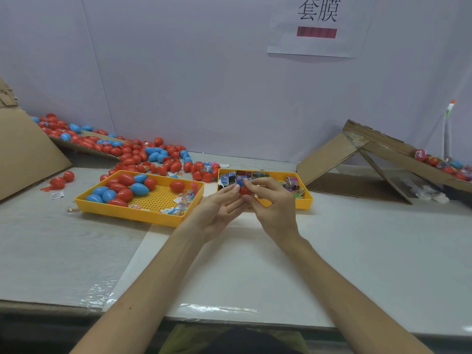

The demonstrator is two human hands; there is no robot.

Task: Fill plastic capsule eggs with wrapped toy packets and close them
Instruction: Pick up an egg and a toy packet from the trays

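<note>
2 yellow trays (132,214), 2 hands (219,213), 1 paper sign (316,44).

table (357,251) bears trays (127,213), eggs (68,176), likely cardboard (329,157)

left hand (219,208) holding red egg (244,191) | right hand (274,206) pinching it | forearms angled inward

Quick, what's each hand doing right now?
Left hand: holds the red egg.
Right hand: grips the same egg, fingertips at a blue packet.
</note>
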